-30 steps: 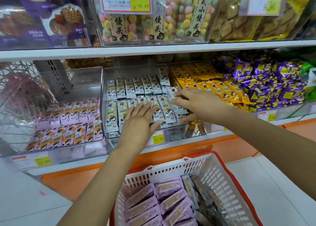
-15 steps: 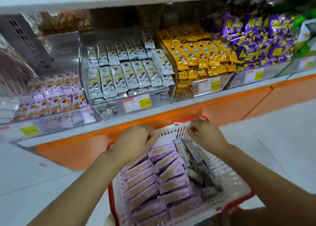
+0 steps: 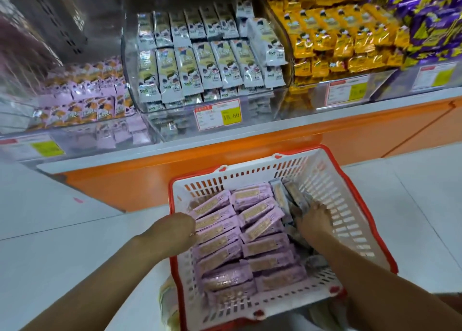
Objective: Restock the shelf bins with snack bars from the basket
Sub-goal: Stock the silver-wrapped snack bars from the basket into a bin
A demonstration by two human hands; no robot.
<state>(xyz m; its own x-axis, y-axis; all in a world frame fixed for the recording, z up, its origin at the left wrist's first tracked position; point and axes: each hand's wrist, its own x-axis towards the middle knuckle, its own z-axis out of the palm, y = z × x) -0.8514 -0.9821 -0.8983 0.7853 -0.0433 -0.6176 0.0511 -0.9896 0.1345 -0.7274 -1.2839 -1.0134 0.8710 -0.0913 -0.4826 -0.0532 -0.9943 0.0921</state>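
Observation:
A white basket with a red rim [image 3: 327, 178] stands on the floor below the shelf. Pink snack bars [image 3: 250, 215] fill most of it, and grey-white snack bars [image 3: 281, 195] stand along its right side. My right hand [image 3: 315, 220] reaches into the basket, its fingers curled down round the grey-white bars. My left hand [image 3: 175, 228] lies across the basket's left rim with curled fingers against the pink bars; its fingertips are hidden. On the shelf, the middle clear bin [image 3: 200, 68] holds grey-white bars and the left bin [image 3: 82, 105] holds pink ones.
Right of the middle bin are a bin of yellow packs [image 3: 337, 43] and a bin of purple packs [image 3: 430, 18]. A price tag [image 3: 220, 114] hangs on the middle bin's front. An orange shelf base [image 3: 125, 188] runs behind the basket, and pale floor tiles lie on both sides.
Both hands left the middle bin and dropped to the basket. The right hand went in among the grey-white bars and the left hand moved to the left rim. The view tilted down.

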